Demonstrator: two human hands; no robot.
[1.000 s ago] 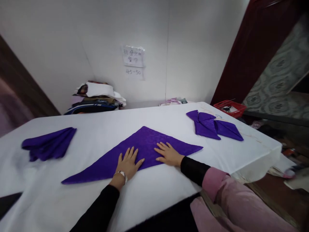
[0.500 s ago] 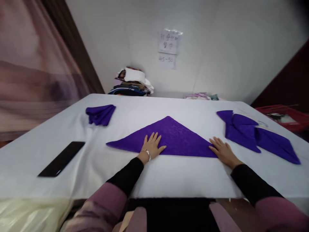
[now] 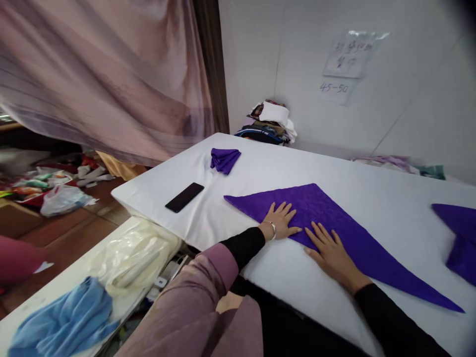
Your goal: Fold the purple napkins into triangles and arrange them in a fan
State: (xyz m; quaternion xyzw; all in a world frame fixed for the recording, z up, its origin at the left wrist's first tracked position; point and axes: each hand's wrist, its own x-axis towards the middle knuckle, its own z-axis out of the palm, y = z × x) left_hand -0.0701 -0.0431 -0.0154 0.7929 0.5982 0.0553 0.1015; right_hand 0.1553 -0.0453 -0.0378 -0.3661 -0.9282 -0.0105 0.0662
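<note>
On purple napkin (image 3: 329,208), right hand (image 3: 330,255) now beside left hand (image 3: 280,223)

head camera, looking down and leftward, close over white table (image 3: 334,173)

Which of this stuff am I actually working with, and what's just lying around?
In hand: purple triangular napkin, flat under left hand and right hand; white table beneath it.
Lying about, untouched: black phone; folded purple napkin; purple napkins at the right edge; cloth stack; blue cloth.
</note>
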